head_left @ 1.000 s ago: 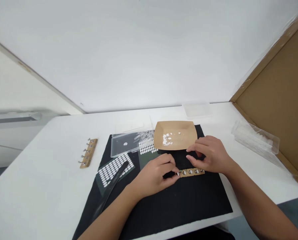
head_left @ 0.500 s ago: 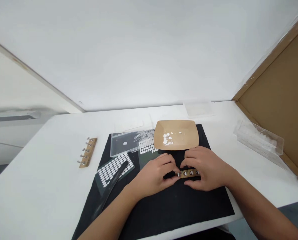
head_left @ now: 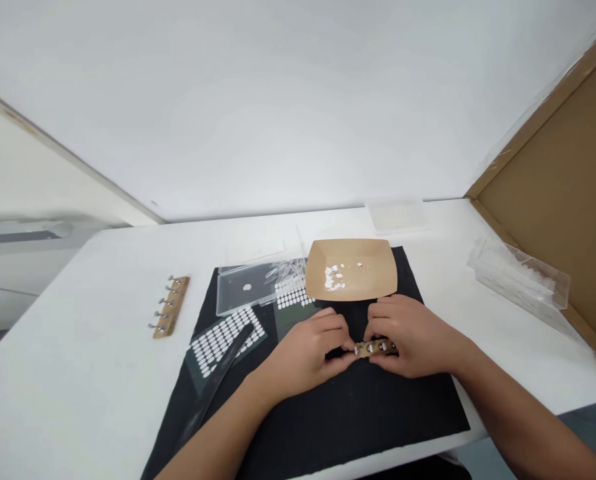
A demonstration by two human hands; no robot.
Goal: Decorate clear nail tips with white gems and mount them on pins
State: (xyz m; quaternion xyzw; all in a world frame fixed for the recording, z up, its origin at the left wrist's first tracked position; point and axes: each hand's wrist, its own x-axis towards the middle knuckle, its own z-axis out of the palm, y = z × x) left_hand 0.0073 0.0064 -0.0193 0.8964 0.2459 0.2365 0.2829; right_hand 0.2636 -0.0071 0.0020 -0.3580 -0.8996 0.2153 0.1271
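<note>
A narrow wooden strip [head_left: 375,347] with several small metal mounts and white bits on it lies over the black cloth. My left hand [head_left: 311,347] pinches its left end between thumb and fingers. Around the right end, the thumb and fingers of my right hand [head_left: 413,337] are closed and hide part of it. On the table to the left rests a similar wooden strip [head_left: 172,307] with metal posts sticking out. Beyond my hands stands a brown paper tray [head_left: 373,283] with small white pieces in it.
Sheets of white oval stickers [head_left: 221,343] lie on the black cloth [head_left: 328,427], along with a dark curved strip [head_left: 213,387]. Behind them sits a clear plastic case [head_left: 233,293] beside clear slivers [head_left: 288,272]. A clear box [head_left: 515,273] stands right, near a cardboard panel [head_left: 558,200].
My right hand's fingers have drawn in from a looser spread onto the wooden strip. My left hand keeps its pinch at the left end. The view has shifted slightly.
</note>
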